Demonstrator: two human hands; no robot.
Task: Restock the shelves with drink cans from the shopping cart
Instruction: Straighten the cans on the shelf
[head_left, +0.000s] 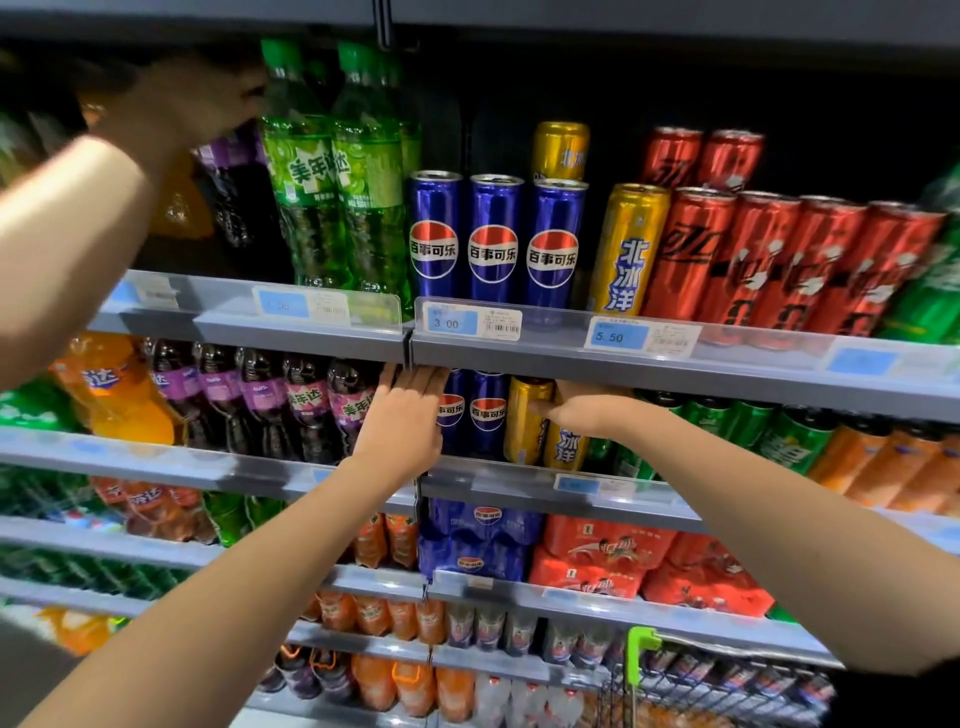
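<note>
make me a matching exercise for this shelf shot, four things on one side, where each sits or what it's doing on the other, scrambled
Column 1
1. left hand
2. right hand
3. green soda bottles
4. red cans

Column 2
A. upper shelf, right of the tall yellow can
B. flat against the blue Pepsi cans on the second shelf
C. upper shelf, left of the three blue cans
D. on a yellow can on the second shelf

Pairs: 1-B, 2-D, 3-C, 4-A

shopping cart (717, 691): cut off at bottom edge | far-left price tag (156, 293): blurred | right hand (587, 413) grip: fingers hidden behind cans
</note>
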